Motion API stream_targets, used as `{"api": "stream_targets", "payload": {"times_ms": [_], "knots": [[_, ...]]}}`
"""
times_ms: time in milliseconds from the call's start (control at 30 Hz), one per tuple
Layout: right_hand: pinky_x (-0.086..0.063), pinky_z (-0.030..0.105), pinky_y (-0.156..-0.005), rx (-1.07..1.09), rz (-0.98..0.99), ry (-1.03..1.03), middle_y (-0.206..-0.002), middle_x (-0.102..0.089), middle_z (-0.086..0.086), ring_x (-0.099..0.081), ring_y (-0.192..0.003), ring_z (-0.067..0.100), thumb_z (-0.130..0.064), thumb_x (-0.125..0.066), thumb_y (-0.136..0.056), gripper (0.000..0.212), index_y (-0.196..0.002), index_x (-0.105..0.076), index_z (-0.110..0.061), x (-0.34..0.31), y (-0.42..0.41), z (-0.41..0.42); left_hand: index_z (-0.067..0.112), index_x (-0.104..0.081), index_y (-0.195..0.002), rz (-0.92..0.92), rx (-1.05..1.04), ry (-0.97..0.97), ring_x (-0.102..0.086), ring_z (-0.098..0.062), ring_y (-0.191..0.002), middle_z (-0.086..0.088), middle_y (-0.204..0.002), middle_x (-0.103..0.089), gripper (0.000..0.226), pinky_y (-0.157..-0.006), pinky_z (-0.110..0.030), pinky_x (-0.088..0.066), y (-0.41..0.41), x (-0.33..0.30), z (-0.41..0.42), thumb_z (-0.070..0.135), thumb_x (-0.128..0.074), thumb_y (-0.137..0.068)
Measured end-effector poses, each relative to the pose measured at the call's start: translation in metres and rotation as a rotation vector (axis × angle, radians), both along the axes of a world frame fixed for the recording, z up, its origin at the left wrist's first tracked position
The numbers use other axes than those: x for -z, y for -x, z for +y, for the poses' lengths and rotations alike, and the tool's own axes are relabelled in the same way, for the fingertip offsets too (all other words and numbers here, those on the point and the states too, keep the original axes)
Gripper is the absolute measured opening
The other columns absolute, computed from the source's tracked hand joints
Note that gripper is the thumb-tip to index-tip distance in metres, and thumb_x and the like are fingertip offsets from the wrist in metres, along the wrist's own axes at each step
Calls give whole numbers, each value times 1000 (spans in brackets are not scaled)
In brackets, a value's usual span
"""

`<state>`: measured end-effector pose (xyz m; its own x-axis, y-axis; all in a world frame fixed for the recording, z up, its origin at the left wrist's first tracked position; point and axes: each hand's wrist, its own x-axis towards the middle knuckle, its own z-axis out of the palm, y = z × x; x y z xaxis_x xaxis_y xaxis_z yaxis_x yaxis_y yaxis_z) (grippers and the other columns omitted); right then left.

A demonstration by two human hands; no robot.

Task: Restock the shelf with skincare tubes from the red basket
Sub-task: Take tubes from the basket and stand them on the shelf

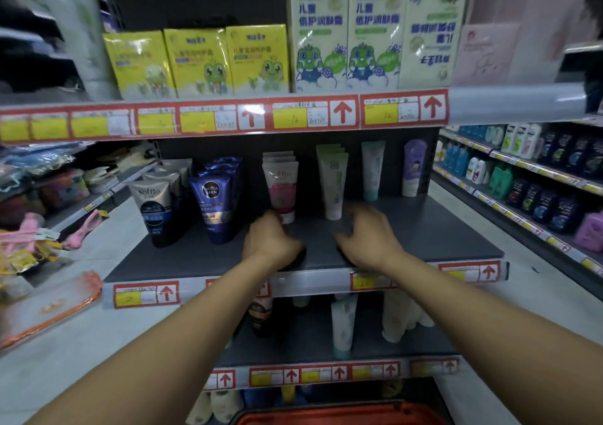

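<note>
The red basket (339,416) sits low at the frame's edge, its contents hidden, while the left hand (270,242) and right hand (368,237), blurred, seemingly empty with loosely curled fingers, hover over the shelf (440,235), where tubes (280,189) stand at the back and the front remains unfilled.

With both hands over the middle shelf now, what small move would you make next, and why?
Probably draw both hands back down to the red basket for another tube. Neither the left hand nor the right hand seems to hold anything, though both are blurred, and the shelf has bare space ahead of the tubes.
</note>
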<state>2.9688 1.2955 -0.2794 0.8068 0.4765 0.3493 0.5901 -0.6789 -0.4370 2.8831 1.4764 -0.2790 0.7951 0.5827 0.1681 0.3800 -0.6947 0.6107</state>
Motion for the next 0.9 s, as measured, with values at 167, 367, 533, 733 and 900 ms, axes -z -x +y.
{"api": "stream_targets", "payload": {"times_ms": [167, 367, 533, 733, 900], "knots": [[-51, 41, -87, 49, -38, 14, -110, -62, 15, -58, -105, 35, -32, -64, -87, 36, -113, -65, -7, -2, 30, -18, 23, -64, -111, -19, 21, -72, -67, -29, -107, -3, -114, -71, 39, -86, -36, -56, 36, -8, -13, 35, -78, -77], [-48, 37, -92, 62, -59, 13, -114, -60, 11, -54, -109, 30, -31, -63, -89, 37, -119, -64, -10, 2, 66, -41, 23, -65, -120, -83, 38, -187, -65, -31, -112, -6, -120, -70, 38, -91, -42, -55, 78, -16, -34, 34, -72, -84], [-47, 38, -96, 49, -60, 9, -114, -59, 8, -53, -111, 28, -30, -61, -89, 32, -117, -65, -14, 14, 95, -54, 22, -64, -128, -112, 77, -212, -63, -26, -114, -3, -123, -66, 42, -94, -40, -54, 106, -11, -50, 31, -70, -86], [-52, 36, -85, 35, -61, 21, -103, -58, 2, -56, -102, 22, -33, -64, -86, 18, -97, -65, -19, 39, 126, -63, 27, -62, -123, -98, 101, -210, -63, -19, -103, 5, -115, -65, 36, -73, -33, -50, 129, 11, -69, 33, -69, -88], [-50, 37, -93, 16, -9, 63, -114, -56, 0, -51, -111, 20, -39, -62, -90, 34, -118, -64, -21, 75, 144, -71, 28, -63, -119, -23, 105, -177, -66, -22, -103, 5, -111, -68, 37, -83, -39, -58, 142, 44, -80, 33, -71, -83]]}}
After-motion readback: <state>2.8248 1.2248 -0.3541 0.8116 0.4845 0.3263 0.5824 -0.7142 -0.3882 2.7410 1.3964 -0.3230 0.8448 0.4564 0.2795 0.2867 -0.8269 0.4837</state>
